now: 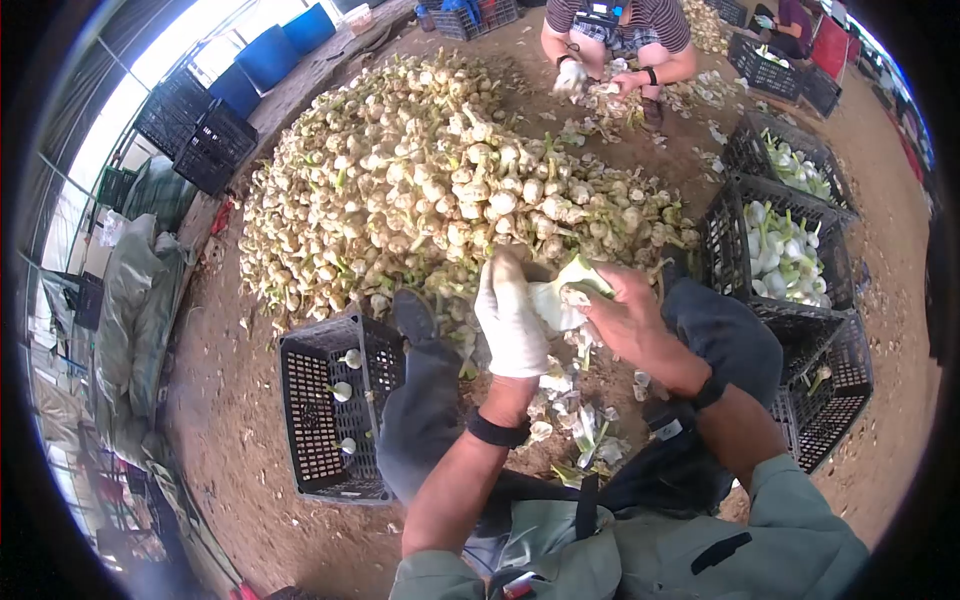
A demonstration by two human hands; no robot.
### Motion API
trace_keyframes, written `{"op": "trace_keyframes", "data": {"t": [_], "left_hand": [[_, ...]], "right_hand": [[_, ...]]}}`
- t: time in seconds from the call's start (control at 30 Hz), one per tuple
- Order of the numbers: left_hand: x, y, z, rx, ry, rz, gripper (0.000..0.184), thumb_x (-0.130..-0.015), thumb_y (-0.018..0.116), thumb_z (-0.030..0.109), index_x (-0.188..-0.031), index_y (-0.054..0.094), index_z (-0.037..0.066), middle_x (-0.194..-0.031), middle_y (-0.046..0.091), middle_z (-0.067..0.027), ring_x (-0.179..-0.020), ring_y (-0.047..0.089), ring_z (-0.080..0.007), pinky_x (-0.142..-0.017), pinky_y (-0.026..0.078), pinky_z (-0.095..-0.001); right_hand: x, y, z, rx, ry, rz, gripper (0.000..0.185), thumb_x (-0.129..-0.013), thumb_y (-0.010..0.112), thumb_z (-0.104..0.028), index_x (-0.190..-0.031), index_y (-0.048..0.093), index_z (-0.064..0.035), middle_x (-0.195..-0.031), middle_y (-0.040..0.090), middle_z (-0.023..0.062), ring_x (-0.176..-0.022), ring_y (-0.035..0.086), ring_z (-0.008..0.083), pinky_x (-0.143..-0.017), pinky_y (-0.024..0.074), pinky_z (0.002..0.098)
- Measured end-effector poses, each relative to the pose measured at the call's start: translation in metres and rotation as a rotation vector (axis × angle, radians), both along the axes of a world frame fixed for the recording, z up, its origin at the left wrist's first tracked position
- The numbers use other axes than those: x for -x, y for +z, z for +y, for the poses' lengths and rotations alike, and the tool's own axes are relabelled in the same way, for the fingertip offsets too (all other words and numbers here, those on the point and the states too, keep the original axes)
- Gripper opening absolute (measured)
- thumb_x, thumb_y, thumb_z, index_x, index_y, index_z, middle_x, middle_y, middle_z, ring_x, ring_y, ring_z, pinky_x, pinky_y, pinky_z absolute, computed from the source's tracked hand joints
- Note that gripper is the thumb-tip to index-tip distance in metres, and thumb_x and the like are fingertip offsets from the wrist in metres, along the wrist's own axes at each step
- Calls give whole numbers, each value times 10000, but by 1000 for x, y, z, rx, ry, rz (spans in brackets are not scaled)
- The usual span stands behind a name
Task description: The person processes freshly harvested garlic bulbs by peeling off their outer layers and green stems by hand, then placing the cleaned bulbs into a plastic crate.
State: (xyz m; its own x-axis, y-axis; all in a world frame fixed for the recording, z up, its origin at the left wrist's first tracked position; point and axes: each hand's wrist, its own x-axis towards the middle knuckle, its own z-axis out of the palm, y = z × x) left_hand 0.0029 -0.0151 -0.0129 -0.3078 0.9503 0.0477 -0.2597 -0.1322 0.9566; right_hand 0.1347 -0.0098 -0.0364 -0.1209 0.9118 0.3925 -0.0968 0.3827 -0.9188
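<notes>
My left hand (512, 322), in a white glove with brown-stained fingertips, is closed on one side of a garlic bulb (553, 303). From the other side, my bare right hand (632, 318) grips the same bulb, its thumb against the pale skin near a greenish flap. The fingers partly cover the bulb, so its full shape is hidden. Just beyond both hands lies a large heap of garlic bulbs (430, 190) with dirty, dry outer skins. Loose peelings (565, 405) are scattered on the ground below, between my legs.
A black crate (305, 425) with several bulbs stands at my left. To the right are crates of cleaner white garlic (785, 255) and another black crate (830, 400). Across the heap, another person (630, 40) crouches among peelings. Blue barrels (268, 58) stand far left.
</notes>
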Motion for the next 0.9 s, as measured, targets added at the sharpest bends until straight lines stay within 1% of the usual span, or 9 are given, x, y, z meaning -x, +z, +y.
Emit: {"op": "trace_keyframes", "data": {"t": [0.1, 0.2, 0.3, 0.4, 0.53, 0.67, 0.7, 0.8, 0.9], "left_hand": [[22, 17, 7, 476, -366, -477, 677, -855, 559, 631, -1029, 637, -18, -890, 653, -102, -818, 655, -216, -759, 559, -333], [23, 12, 8, 497, -447, -611, 680, -859, 551, 632, -1016, 644, -23, -878, 653, -103, -822, 661, -224, -772, 561, -336], [10, 4, 4, 300, -267, -496, 664, -869, 551, 618, -1053, 610, -17, -942, 639, -106, -847, 652, -218, -767, 559, -337], [3, -6, 4, 120, -155, -449, 575, -903, 557, 554, -1086, 577, 10, -1001, 621, -96, -863, 633, -196, -774, 544, -335], [13, 4, 11, -192, 271, 9, 480, -959, 528, 443, -1147, 555, 2, -977, 600, -71, -891, 595, -172, -848, 477, -312], [-6, 22, 1, -367, 130, -67, 613, -960, 508, 477, -1282, 458, -42, -1038, 616, -119, -901, 594, -186, -821, 491, -328], [-13, 22, -1, -343, 102, -68, 630, -955, 501, 503, -1279, 467, -37, -1034, 620, -128, -895, 598, -193, -811, 494, -330], [-17, 27, -5, -255, 102, -131, 547, -962, 488, 503, -1181, 554, 7, -883, 614, -79, -672, 564, -103, -571, 464, -224], [-1, 35, 0, -184, 164, -195, 521, -965, 444, 543, -975, 620, 52, -597, 489, 4, -384, 349, -57, -335, 239, -211]], "right_hand": [[-27, 30, 2, 301, 312, -192, 131, -901, 580, -36, -991, 659, 17, -693, 604, 19, -487, 457, 44, -435, 337, 214], [-27, 31, 1, 479, 378, -47, 127, -891, 576, -31, -985, 642, 22, -659, 582, 11, -460, 427, 45, -414, 294, 218], [-23, 30, -4, 482, 281, 33, 230, -923, 566, -50, -1143, 606, 4, -766, 612, 34, -476, 462, 58, -408, 348, 219], [-11, 22, -4, 564, 122, 149, 229, -924, 576, -62, -1143, 607, 0, -750, 596, 27, -463, 446, 57, -400, 339, 223], [-8, 29, -5, 465, 47, 3, 259, -925, 582, -75, -1155, 588, 43, -794, 637, 69, -462, 498, 86, -400, 419, 230], [4, 26, -11, 339, 85, 17, 236, -897, 584, -13, -1125, 603, 43, -835, 656, 84, -691, 609, 116, -563, 505, 242], [5, 27, -10, 231, 36, -207, 220, -882, 588, 17, -1101, 609, 30, -839, 657, 74, -787, 612, 115, -663, 501, 255], [11, 16, -13, 86, 32, -230, 209, -892, 583, 13, -1099, 603, 23, -841, 655, 64, -785, 610, 114, -690, 485, 265], [9, 23, -16, 298, 77, -93, 208, -927, 570, -53, -1121, 599, 18, -834, 648, 67, -622, 571, 86, -534, 469, 240]]}}
